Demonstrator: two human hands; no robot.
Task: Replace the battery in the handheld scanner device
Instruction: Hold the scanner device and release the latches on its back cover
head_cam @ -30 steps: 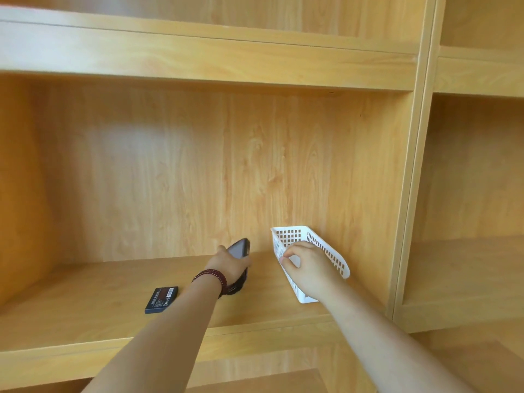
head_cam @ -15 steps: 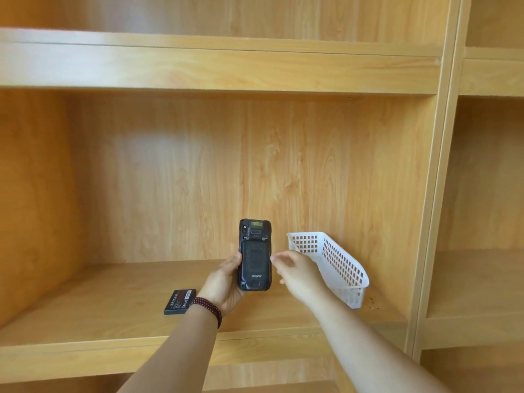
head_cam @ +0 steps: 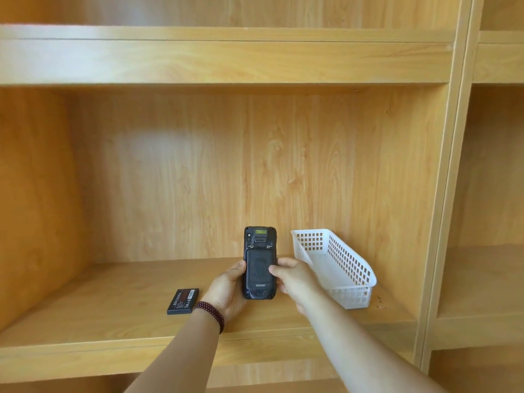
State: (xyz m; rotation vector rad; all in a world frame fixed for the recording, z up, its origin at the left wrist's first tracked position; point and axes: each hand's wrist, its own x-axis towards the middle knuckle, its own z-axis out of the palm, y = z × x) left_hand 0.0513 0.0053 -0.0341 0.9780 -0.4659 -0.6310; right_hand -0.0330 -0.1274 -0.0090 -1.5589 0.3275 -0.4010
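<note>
A: Where is the black handheld scanner device (head_cam: pixel 259 263), and who holds it?

B: It stands upright, back cover facing the camera, raised above the light wooden shelf (head_cam: pixel 113 290). The left hand (head_cam: pixel 226 290), with a dark red beaded bracelet (head_cam: pixel 211 313) at its wrist, is closed around the scanner's lower left side. The right hand (head_cam: pixel 295 279) grips its right edge, thumb resting on the back cover.

A: What lies near the hands?

B: A flat black rectangular battery (head_cam: pixel 183 301) lies on the shelf just left of the left wrist, apart from it. A white perforated plastic basket (head_cam: pixel 351 268) sits on the shelf just right of the right hand; I cannot tell whether they touch.
</note>
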